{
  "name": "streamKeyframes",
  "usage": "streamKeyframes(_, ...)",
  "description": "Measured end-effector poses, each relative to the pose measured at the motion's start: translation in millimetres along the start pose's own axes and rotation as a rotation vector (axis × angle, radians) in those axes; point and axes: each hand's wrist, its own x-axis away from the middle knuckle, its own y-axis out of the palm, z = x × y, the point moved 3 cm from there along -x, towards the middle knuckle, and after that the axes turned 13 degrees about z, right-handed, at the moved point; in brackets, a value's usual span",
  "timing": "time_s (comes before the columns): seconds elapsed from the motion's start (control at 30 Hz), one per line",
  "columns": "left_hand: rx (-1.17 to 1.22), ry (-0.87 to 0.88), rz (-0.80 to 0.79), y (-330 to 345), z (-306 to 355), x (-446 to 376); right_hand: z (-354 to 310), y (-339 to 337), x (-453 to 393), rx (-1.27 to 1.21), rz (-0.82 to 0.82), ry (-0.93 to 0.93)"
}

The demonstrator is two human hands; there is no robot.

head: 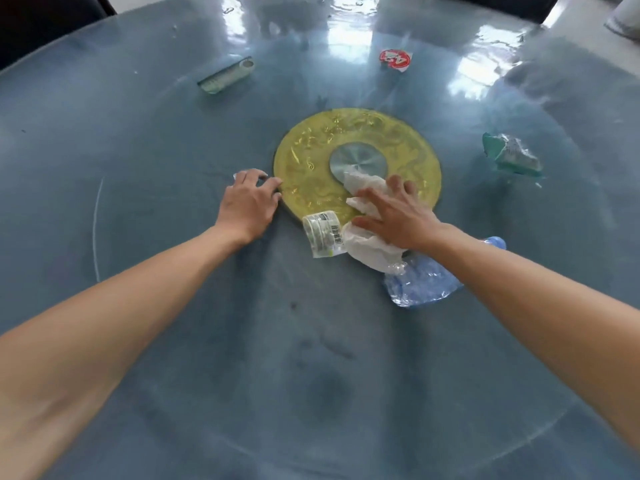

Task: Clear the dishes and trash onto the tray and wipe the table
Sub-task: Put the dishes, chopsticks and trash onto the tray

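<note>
The round table (173, 323) has a smooth, glossy glass top that mirrors the window light, with faint smears across its blue-grey surface. At its centre lies a gold disc (304, 157) with an embossed, slightly shiny pattern around a brushed-metal hub (356, 159). The white wipe (367, 247) looks like soft, crumpled matt paper or cloth, the blue bag (419, 285) is thin, crinkled, translucent plastic, and the clear wrapper (322, 233) is glossy film with a printed label.

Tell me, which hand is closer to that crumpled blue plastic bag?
Right. The right hand presses a white tissue just above the blue plastic bag, its forearm passing over the bag. The left hand rests across the table, at the yellow disc's left edge.
</note>
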Motion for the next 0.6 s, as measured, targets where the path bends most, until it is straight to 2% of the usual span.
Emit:
streamKeyframes(0.1,0.048,0.023,0.035,-7.1,6.0,15.6,-8.3,-3.5,8.3,-0.121,0.038,0.050)
streamKeyframes(0.27,0.103,-0.149,-0.031,-24.8,14.9,41.9,-27.3,-15.0,27.7,-0.184,0.067,0.050)
streamKeyframes(0.43,0.062,-0.159,-0.064,-50.3,5.3,65.4,-45.6,-54.2,53.4,-0.266,0.234,0.056)
streamKeyframes(0.53,0.185,-0.237,0.002,-77.4,5.0,82.3,-57.4,-88.0,82.9,-0.335,0.345,0.057)
streamKeyframes(0.6,0.267,-0.221,0.035,-98.0,14.6,98.3,-65.7,-107.8,109.4,-0.361,0.397,0.057)
